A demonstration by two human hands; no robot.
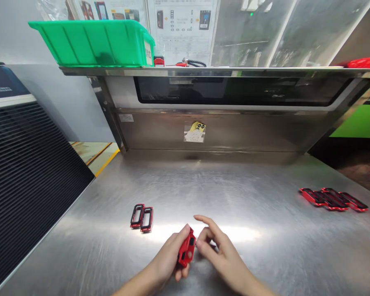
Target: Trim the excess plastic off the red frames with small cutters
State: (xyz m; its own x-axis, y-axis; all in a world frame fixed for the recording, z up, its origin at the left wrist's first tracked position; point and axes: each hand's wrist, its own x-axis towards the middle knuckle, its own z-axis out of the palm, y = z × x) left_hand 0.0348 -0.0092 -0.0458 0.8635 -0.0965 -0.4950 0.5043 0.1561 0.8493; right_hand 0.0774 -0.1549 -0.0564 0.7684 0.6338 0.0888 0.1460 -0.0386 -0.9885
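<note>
Red plastic frame (pixel 186 248), light, stiff and best taken by its long edges, sits at six o'clock above the steel tabletop (pixel 234 185), held in the closed left grip (pixel 165 257), with the open right grip (pixel 220 257) just beside it.

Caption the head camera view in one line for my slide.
Left hand holds a red phone case above a steel bench.

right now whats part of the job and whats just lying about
In use: left hand gripping a red plastic frame; right hand beside it; two red frames on the steel bench
Lying about: more red frames further right; green plastic crate on the shelf
</note>
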